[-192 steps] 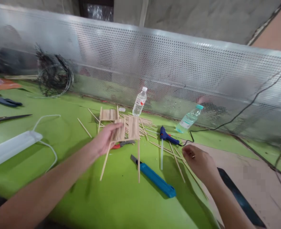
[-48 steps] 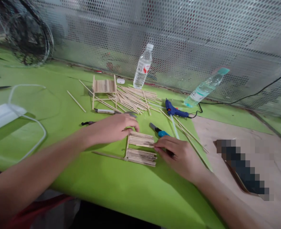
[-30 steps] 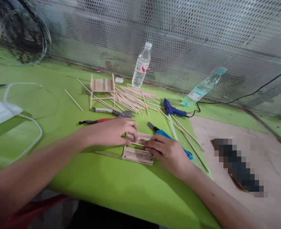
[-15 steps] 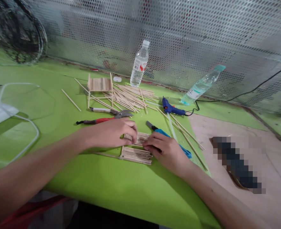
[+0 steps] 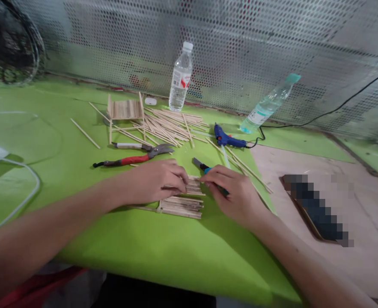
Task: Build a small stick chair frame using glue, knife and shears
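Two bundles of short wooden sticks lie side by side on the green table. My left hand rests with curled fingers on the far bundle of sticks, gripping it from the left. Closest to me, the near bundle of sticks has a crosspiece at its left end. My right hand is pinched at the right end of the far bundle; what lies between its fingertips is too small to make out. Partly under that hand is a blue utility knife, its blade end pointing up-left.
Behind my hands are red-and-white-handled pruning shears, a small stick chair, a heap of loose sticks and a blue glue gun. Two bottles, one clear and one greenish, stand near the mesh wall. A phone lies right.
My right hand has shifted from over the sticks to their right end, uncovering the stick ends. My left hand stays on the far bundle. The whole view has shifted slightly.
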`<state>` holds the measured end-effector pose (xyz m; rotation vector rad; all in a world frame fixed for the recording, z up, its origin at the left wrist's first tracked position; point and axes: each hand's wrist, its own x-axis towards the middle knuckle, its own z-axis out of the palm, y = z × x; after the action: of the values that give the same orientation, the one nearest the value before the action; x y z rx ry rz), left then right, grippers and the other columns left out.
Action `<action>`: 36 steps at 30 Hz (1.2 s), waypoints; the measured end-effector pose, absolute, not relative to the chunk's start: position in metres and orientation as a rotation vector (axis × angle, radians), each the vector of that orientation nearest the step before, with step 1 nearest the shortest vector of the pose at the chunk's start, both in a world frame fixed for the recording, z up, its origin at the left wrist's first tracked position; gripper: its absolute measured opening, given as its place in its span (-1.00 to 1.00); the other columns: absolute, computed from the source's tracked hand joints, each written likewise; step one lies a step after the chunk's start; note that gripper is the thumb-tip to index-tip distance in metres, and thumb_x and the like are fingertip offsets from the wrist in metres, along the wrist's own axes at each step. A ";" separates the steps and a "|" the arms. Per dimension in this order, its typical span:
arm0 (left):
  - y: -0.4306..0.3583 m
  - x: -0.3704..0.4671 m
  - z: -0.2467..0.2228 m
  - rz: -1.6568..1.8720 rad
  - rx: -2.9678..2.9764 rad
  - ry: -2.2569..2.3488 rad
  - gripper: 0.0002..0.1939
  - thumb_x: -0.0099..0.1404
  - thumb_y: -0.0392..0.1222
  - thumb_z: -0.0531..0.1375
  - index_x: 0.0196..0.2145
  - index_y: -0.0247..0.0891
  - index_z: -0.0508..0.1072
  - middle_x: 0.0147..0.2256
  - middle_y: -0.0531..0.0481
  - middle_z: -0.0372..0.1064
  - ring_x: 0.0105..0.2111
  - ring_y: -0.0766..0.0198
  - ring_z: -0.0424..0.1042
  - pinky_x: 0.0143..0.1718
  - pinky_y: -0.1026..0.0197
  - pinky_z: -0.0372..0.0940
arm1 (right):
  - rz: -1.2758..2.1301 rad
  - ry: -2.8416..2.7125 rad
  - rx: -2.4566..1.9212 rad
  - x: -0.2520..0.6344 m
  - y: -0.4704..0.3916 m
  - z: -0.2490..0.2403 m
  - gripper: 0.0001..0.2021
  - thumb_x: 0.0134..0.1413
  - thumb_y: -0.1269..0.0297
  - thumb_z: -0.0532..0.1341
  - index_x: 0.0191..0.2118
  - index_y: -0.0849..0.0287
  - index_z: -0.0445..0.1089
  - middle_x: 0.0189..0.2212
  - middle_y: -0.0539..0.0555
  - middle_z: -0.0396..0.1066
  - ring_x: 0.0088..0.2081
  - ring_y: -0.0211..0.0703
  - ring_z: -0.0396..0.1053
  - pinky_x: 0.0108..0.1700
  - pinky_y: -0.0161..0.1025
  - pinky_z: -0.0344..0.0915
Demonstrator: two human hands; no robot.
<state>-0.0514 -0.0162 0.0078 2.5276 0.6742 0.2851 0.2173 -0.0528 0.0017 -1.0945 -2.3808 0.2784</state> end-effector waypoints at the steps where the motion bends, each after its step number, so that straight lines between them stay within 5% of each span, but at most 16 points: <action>1: -0.017 -0.052 0.008 0.275 2.533 0.681 -0.80 0.48 -0.27 0.21 -0.06 -0.18 0.65 0.06 -0.04 0.56 0.07 0.11 0.43 0.11 0.04 0.31 | 0.288 -2.414 -1.109 0.218 -0.053 0.002 -0.77 0.32 0.49 0.16 -0.10 0.18 0.56 -0.18 0.14 0.59 -0.21 -0.12 0.54 -0.20 -0.22 0.42; 18: -0.023 -0.045 0.006 0.295 2.570 0.665 -0.75 0.47 -0.35 0.20 0.00 -0.22 0.63 0.11 -0.04 0.56 0.13 0.13 0.45 0.22 -0.02 0.33 | 0.137 -2.259 -1.533 0.230 -0.048 0.016 -0.81 0.36 0.32 0.17 -0.15 0.16 0.55 -0.18 0.11 0.59 -0.25 -0.10 0.51 -0.24 -0.19 0.32; 26: -0.022 -0.045 0.004 0.280 2.597 0.646 -0.61 0.46 -0.38 0.18 0.16 -0.14 0.56 0.10 -0.03 0.57 0.05 0.09 0.43 0.04 0.01 0.37 | 0.119 -2.462 -1.763 0.234 -0.045 0.012 -0.68 0.33 0.14 0.26 0.11 0.11 0.43 0.01 0.14 0.53 -0.11 0.07 0.52 -0.18 -0.10 0.33; 32: -0.026 -0.044 0.006 0.232 2.641 0.654 -0.62 0.47 -0.36 0.15 0.13 -0.10 0.59 0.12 -0.01 0.52 0.08 0.07 0.36 0.06 0.00 0.32 | 0.049 -2.512 -1.776 0.228 -0.046 0.007 -0.65 0.39 0.22 0.17 0.20 0.19 0.34 0.03 0.25 0.54 -0.08 0.14 0.53 -0.15 -0.09 0.30; 36: -0.028 -0.043 0.006 0.186 2.686 0.666 -0.62 0.47 -0.37 0.17 0.13 -0.11 0.58 0.14 0.01 0.50 0.09 0.08 0.34 0.07 0.02 0.32 | -0.009 -2.460 -1.816 0.226 -0.047 0.015 -0.63 0.41 0.30 0.06 0.25 0.23 0.30 -0.12 0.24 0.60 -0.24 0.07 0.54 -0.28 -0.16 0.22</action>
<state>-0.0427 -0.0279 0.0061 2.6856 0.6663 0.1861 0.2259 -0.0473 0.0151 -1.8159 -2.4599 -0.0090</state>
